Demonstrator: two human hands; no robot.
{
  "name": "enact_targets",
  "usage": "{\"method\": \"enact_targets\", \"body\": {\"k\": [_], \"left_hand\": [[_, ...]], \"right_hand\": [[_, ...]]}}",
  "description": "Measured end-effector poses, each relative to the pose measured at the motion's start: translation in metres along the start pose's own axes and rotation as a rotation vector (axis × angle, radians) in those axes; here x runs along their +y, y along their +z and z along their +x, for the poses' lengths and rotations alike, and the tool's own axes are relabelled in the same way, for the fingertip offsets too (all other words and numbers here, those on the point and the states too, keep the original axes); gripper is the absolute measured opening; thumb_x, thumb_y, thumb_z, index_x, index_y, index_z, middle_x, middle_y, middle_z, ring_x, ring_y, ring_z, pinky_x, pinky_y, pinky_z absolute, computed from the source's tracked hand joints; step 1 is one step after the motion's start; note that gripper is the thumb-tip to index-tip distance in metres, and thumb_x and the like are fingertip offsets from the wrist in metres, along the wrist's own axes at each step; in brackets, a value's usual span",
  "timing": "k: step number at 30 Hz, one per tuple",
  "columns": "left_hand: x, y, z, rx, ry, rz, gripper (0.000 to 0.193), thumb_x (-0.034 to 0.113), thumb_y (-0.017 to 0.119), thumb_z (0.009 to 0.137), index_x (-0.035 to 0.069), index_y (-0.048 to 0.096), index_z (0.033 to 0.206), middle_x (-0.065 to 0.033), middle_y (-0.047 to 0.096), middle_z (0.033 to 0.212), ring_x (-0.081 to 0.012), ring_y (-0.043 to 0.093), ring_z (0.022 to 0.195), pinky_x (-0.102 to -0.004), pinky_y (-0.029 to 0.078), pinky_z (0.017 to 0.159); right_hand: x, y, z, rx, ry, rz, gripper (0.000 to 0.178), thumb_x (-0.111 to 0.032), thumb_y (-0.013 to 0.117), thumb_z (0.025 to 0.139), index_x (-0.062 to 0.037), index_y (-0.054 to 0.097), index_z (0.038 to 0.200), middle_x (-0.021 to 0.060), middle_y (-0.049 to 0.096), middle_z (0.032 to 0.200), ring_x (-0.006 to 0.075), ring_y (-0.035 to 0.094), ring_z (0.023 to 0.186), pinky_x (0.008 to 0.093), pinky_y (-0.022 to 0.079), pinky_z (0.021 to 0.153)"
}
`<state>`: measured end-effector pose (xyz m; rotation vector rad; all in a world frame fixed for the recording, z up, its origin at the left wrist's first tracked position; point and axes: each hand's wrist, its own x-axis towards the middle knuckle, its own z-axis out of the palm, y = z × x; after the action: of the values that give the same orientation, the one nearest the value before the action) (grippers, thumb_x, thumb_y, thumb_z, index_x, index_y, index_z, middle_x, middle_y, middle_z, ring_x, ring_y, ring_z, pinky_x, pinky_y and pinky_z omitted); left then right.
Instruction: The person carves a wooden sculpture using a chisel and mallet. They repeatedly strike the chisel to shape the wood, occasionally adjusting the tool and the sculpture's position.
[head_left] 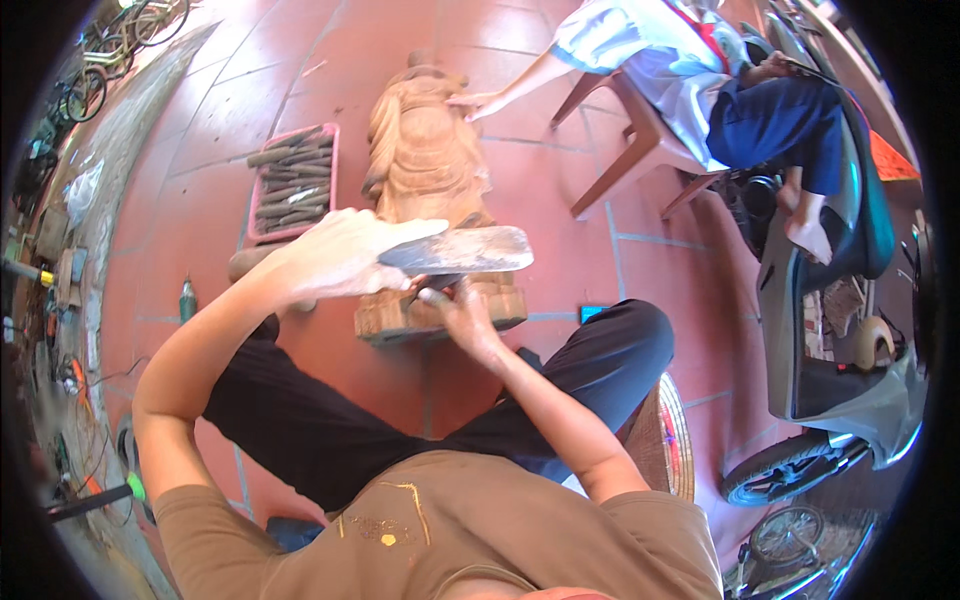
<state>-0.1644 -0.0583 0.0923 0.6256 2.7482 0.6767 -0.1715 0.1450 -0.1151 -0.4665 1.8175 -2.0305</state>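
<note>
A wooden mallet (485, 249) is clamped in the left grip (345, 250), a dark tool (439, 284) in the right grip (466, 314); by a glancing blow, the carved statue (425, 150) could be gouged.

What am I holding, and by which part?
Your left hand grips the wooden mallet by its left end; your right hand holds a dark tool, but which part is unclear.

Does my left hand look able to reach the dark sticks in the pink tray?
Probably, but not freely: your left hand holds a flat tool and would likely need to put it down first. The pink tray lies close by, and its dark sticks look uncovered.
</note>
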Motion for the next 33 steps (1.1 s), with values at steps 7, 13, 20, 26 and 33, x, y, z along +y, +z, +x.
{"method": "enact_targets", "body": {"k": [7, 13, 20, 26, 33], "left_hand": [[0.002, -0.005, 0.007, -0.013, -0.080, 0.029, 0.075, 0.033, 0.076, 0.080, 0.023, 0.050, 0.150, -0.0232, 0.070, 0.090, -0.0407, 0.067, 0.085, -0.0479, 0.051, 0.078], [0.004, -0.005, 0.003, -0.016, -0.069, 0.012, 0.076, 0.031, 0.077, 0.080, 0.023, 0.049, 0.150, -0.0233, 0.070, 0.090, -0.0408, 0.067, 0.086, -0.0493, 0.051, 0.078], [0.006, -0.005, 0.003, -0.044, -0.099, -0.013, 0.074, 0.030, 0.076, 0.081, 0.021, 0.049, 0.150, -0.0242, 0.069, 0.093, -0.0424, 0.067, 0.088, -0.0499, 0.051, 0.079], [0.003, -0.002, 0.003, -0.031, -0.072, -0.019, 0.076, 0.028, 0.075, 0.081, 0.021, 0.046, 0.152, -0.0235, 0.070, 0.093, -0.0416, 0.068, 0.088, -0.0489, 0.051, 0.081], [0.001, -0.001, 0.002, -0.031, -0.070, -0.030, 0.072, 0.029, 0.074, 0.083, 0.021, 0.048, 0.150, -0.0247, 0.070, 0.099, -0.0434, 0.066, 0.091, -0.0508, 0.051, 0.082]], "right_hand": [[-0.029, -0.004, 0.005, -0.034, 0.045, -0.010, 0.022, -0.003, 0.066, 0.095, -0.0079, 0.058, 0.116, 0.0029, 0.062, 0.113, 0.0153, 0.056, 0.112, 0.0358, 0.044, 0.104], [-0.038, -0.001, 0.002, -0.035, 0.076, -0.066, 0.021, -0.006, 0.065, 0.097, -0.0080, 0.058, 0.116, 0.0033, 0.061, 0.115, 0.0160, 0.058, 0.114, 0.0378, 0.044, 0.105], [-0.028, -0.004, 0.003, -0.026, 0.052, -0.079, 0.022, -0.011, 0.067, 0.097, -0.0078, 0.059, 0.117, 0.0038, 0.065, 0.114, 0.0158, 0.059, 0.112, 0.0375, 0.045, 0.104], [-0.025, -0.004, 0.004, -0.006, 0.089, -0.105, 0.024, -0.017, 0.070, 0.096, -0.0077, 0.059, 0.116, 0.0045, 0.065, 0.115, 0.0160, 0.058, 0.110, 0.0359, 0.045, 0.099], [-0.047, -0.001, 0.003, 0.022, 0.128, -0.219, 0.034, -0.024, 0.072, 0.095, -0.0030, 0.060, 0.118, 0.0097, 0.068, 0.110, 0.0198, 0.062, 0.106, 0.0364, 0.047, 0.097]]}}
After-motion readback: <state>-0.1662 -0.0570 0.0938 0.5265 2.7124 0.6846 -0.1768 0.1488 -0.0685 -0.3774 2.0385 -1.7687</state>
